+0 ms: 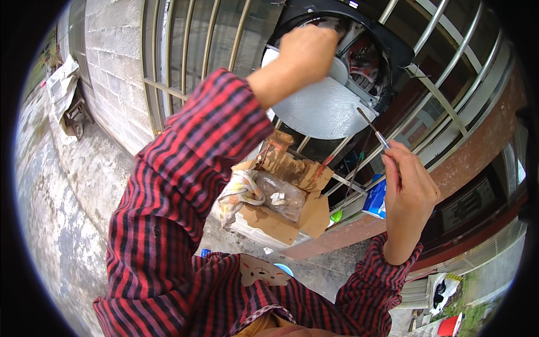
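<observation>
A round black housing (388, 49) with a dark, partly red interior is fixed at metal window bars. A textured silvery-white round panel (318, 115) hangs across its lower part. My left hand (300, 56) is raised over the housing's upper left, fingers curled; what they grip, if anything, is hidden behind the hand. My right hand (407, 196) holds a thin brush (381, 136) with a metal ferrule, its dark tip at the panel's right edge.
Below, an open cardboard box (310, 216) holds a patterned cloth (238, 196) and a plastic bag (281, 208). A blue container (374, 199) stands on the sill beside a green object (337, 216). A block wall (112, 67) and draped stool (67, 95) are at left.
</observation>
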